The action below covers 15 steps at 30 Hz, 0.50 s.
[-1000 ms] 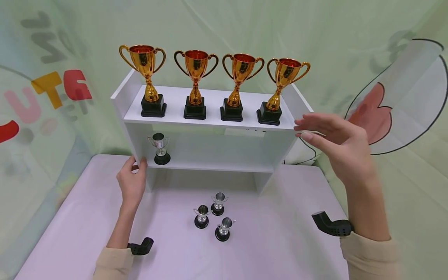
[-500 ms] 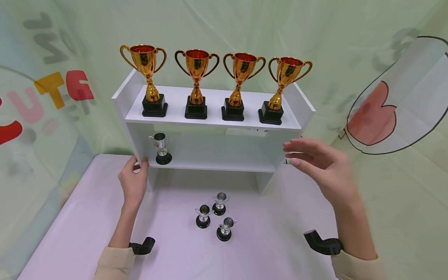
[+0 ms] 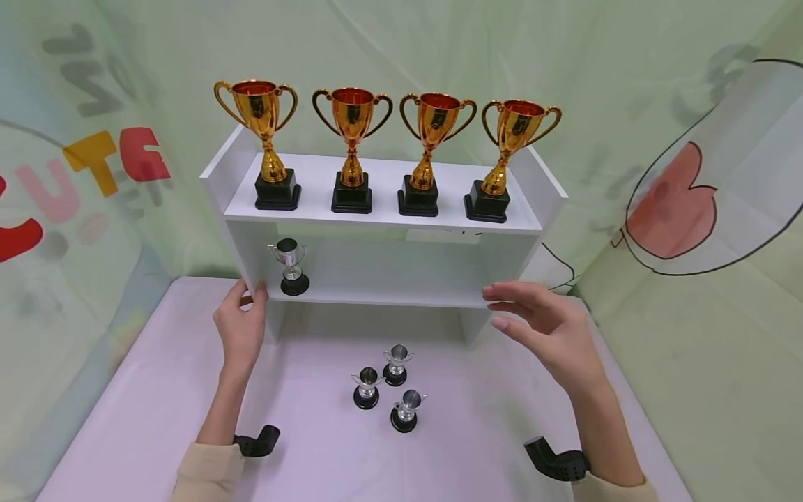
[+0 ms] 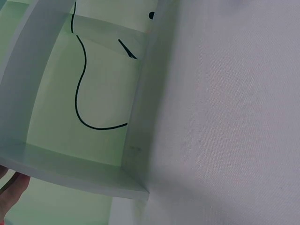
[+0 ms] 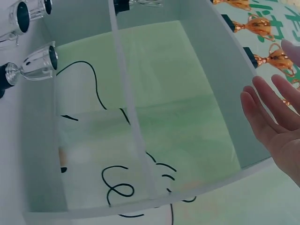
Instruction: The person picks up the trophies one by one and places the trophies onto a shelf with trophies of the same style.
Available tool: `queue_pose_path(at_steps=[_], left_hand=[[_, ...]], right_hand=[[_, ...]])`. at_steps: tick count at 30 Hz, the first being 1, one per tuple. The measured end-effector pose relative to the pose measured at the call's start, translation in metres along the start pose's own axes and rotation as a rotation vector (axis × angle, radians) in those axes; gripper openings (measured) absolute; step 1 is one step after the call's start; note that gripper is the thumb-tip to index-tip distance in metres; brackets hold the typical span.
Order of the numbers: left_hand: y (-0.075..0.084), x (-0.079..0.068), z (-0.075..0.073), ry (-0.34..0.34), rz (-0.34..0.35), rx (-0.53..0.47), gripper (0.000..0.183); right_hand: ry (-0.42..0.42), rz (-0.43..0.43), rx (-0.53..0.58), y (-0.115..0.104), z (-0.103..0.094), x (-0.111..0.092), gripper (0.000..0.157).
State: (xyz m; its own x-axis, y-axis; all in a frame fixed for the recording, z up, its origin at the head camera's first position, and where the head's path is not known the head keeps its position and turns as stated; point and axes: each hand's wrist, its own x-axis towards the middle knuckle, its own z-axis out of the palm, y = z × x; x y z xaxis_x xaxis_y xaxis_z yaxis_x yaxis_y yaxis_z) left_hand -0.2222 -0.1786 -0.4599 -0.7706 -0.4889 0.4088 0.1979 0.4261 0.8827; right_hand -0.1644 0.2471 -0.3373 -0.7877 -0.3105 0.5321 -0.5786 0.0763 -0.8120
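My left hand (image 3: 241,324) holds the left side panel of a white shelf unit (image 3: 383,302), thumb and fingers on either side of its edge. Its fingertips (image 4: 16,190) show at the corner of the left wrist view. My right hand (image 3: 546,331) holds nothing; its fingers stay apart from the thumb, in front of the unit's lower right side. Several gold trophy cups (image 3: 353,115) stand in a row on the top shelf. One small silver trophy cup (image 3: 289,258) stands at the left of the middle shelf.
Three small silver trophy cups (image 3: 368,380) stand on the white-covered table (image 3: 464,446) in front of the unit. Pale green cloth (image 3: 602,42) with printed drawings and letters hangs behind and at the sides. Behind the unit's right side runs a dark line (image 3: 561,261).
My right hand has come down and to the left, from beside the top shelf to about the middle shelf's height. The left hand has kept its hold, and the trophy cups have not moved.
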Motion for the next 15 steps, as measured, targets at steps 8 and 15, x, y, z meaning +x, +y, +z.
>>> queue_pose_path(at_steps=[8,15], left_hand=[[0.0,0.0,0.0,0.0,-0.014,0.002,0.03],[-0.001,0.001,0.001,-0.008,-0.007,-0.009,0.031]], right_hand=[[-0.04,-0.011,-0.026,0.021,0.014,-0.016,0.047],[-0.064,0.055,-0.032,0.039,0.03,-0.033,0.047]])
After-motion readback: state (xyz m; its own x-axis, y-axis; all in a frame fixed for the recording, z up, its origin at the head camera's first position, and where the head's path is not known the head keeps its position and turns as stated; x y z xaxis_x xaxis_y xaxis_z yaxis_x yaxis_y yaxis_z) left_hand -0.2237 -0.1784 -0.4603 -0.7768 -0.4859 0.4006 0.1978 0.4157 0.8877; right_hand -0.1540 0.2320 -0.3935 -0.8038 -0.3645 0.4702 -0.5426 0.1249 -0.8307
